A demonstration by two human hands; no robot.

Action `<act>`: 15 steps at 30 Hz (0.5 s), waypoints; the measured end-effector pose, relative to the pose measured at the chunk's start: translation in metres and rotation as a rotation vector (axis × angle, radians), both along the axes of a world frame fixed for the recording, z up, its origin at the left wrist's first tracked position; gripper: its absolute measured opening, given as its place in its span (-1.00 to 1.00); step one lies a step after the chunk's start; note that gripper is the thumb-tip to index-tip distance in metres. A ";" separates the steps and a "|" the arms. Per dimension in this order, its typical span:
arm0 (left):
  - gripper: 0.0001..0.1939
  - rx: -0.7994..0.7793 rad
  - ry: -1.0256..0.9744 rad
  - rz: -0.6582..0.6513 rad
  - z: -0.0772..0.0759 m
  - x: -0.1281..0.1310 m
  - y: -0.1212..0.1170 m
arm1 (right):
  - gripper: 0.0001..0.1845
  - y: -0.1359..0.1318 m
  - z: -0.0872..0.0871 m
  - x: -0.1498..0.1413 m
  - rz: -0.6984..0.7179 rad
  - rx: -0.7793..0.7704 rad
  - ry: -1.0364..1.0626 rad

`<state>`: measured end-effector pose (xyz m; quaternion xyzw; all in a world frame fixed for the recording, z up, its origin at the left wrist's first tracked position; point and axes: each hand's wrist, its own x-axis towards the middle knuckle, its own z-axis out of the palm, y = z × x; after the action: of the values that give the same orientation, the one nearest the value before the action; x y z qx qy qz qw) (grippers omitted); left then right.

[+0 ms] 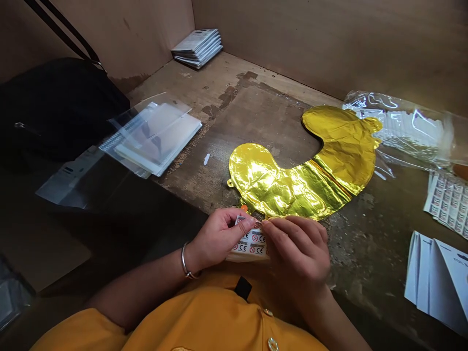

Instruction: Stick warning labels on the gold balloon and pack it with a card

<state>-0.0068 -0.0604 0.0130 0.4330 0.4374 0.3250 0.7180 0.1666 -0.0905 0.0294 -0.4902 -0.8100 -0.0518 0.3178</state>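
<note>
My left hand [215,236] is closed on a sheet of small printed stickers [252,243], thumb on top, near the table's front edge. The stickers show CE marks and red circle symbols. At the sheet's upper right, the thumb and fingers of my right hand [298,246] pinch its edge. Whether a single sticker is lifted there I cannot tell. Just beyond both hands lies a flat, curved gold foil balloon [292,187], creased across its middle, with small tabs on its rim. A small orange spot [244,207] shows between the balloon and my left hand.
Clear plastic sleeves [157,139] lie to the left, beside a black bag [62,107]. A stack of folded cards [197,48] sits in the back corner. At right are a clear bag of white pieces [413,129], more sticker sheets [448,202] and white folded cards [437,282].
</note>
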 end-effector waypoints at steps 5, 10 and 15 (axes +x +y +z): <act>-0.67 0.020 0.019 0.005 -0.001 0.000 -0.001 | -0.66 -0.004 -0.009 0.006 0.062 0.038 -0.031; -0.63 -0.027 -0.002 0.030 0.000 0.000 -0.001 | -0.66 -0.004 -0.007 0.003 0.041 -0.006 0.015; -0.66 -0.011 -0.001 0.039 -0.001 0.002 -0.002 | -0.64 0.000 0.000 -0.002 -0.057 -0.080 0.001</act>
<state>-0.0048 -0.0622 0.0125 0.4202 0.4471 0.3366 0.7143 0.1647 -0.0908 0.0296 -0.5256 -0.7969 -0.0282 0.2966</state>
